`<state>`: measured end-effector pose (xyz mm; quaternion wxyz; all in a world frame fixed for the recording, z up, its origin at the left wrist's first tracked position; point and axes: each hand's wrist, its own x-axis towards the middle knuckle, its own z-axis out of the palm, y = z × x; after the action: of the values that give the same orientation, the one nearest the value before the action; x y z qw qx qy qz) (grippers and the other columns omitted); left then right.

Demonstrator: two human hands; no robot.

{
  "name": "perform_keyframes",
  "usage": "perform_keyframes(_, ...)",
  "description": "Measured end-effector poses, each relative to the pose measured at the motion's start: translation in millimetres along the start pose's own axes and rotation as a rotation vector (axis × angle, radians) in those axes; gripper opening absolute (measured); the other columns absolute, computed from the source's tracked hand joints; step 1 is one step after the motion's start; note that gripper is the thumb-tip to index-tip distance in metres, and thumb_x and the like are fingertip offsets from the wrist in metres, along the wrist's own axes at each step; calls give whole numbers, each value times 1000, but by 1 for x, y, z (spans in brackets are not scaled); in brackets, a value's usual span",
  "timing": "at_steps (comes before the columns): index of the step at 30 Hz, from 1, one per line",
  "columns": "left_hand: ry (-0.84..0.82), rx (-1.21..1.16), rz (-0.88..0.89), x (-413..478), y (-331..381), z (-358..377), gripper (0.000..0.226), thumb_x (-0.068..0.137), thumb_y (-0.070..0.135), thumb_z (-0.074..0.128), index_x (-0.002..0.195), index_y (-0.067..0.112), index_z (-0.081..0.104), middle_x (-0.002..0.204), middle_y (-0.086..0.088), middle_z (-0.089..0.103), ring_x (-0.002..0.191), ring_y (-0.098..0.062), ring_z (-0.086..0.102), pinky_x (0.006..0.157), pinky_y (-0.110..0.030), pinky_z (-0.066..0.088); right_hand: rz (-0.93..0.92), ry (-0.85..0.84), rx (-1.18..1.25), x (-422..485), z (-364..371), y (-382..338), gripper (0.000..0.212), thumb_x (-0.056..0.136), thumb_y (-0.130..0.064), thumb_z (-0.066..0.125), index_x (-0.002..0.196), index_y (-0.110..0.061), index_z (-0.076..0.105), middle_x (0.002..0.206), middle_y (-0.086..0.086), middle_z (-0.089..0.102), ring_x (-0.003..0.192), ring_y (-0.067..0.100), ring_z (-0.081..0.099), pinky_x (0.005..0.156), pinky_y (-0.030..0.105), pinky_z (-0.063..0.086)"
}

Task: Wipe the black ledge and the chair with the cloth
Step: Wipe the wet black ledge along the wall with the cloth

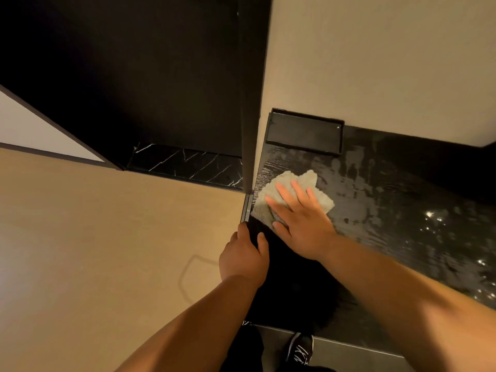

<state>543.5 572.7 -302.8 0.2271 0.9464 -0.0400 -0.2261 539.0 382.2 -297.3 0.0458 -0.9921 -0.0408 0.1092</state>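
Note:
A black wood-grain ledge (389, 210) runs from the centre to the right, streaked with wet smears. A crumpled grey-beige cloth (295, 183) lies on its left end. My right hand (300, 218) presses flat on the cloth, fingers spread and pointing up-left. My left hand (245, 256) grips the ledge's left front corner, thumb on top, fingers curled over the edge. No chair is in view.
A black rectangular tray (304, 132) sits at the back of the ledge against the beige wall (375, 63). A dark vertical panel (249, 103) borders the ledge's left end, with a black marble shelf (188, 163) in a dark recess beyond. A tan surface (94, 237) fills the left. My shoe (300, 347) shows below.

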Motion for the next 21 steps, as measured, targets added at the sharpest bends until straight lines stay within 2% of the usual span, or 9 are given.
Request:
perform_keyframes(5, 8, 6, 8, 1, 0, 1, 50, 105, 54, 30, 145, 25, 38, 125, -2, 65, 104, -23, 66, 79, -38, 54, -97, -92, -16, 20, -6, 22, 64, 98, -56, 34, 158, -36, 27, 170, 5, 18, 156, 38, 10, 122, 61, 15)
perform_keyframes(9, 1, -52, -4, 3, -4, 3, 43, 105, 51, 36, 141, 28, 42, 123, 1, 66, 105, -22, 67, 82, -38, 55, 74, -102, 57, 74, -20, 38, 66, 100, -60, 17, 162, -41, 2, 172, -2, -7, 157, 28, -14, 126, 53, -7)
perform_keyframes(11, 20, -85, -27, 5, 0, 4, 34, 104, 48, 41, 131, 29, 47, 118, 0, 68, 103, -25, 68, 84, -42, 56, 124, -91, 52, 82, -19, 34, 66, 101, -60, 15, 162, -39, -1, 172, -3, -12, 156, 28, -19, 125, 52, -10)
perform_keyframes(13, 47, -54, -44, 3, 4, 4, 29, 104, 44, 42, 127, 27, 48, 114, -3, 68, 101, -30, 67, 85, -44, 56, 131, -63, 90, 69, -14, 27, 67, 101, -58, 19, 163, -37, 5, 172, -1, -6, 156, 29, -16, 126, 52, -9)
perform_keyframes(17, 45, -2, -77, 13, 16, 1, 31, 105, 49, 38, 120, 23, 47, 112, -7, 67, 101, -35, 67, 84, -44, 54, 19, 66, 56, 26, -4, 28, 66, 99, -56, 36, 159, -29, 33, 168, 5, 24, 156, 34, 11, 125, 57, 12)
perform_keyframes(19, 61, -25, -102, 29, 30, -2, 34, 104, 51, 35, 115, 22, 48, 111, -9, 67, 100, -36, 66, 84, -45, 53, -19, 64, 53, 26, -5, 36, 68, 96, -57, 41, 158, -28, 36, 167, 5, 27, 156, 34, 14, 125, 56, 16)
perform_keyframes(21, 89, -37, -112, 46, 45, -2, 35, 104, 52, 35, 113, 21, 48, 109, -11, 68, 97, -37, 66, 84, -46, 53, -64, 65, 48, 41, -8, 42, 71, 95, -56, 43, 159, -27, 33, 169, 6, 23, 157, 33, 11, 126, 54, 13)
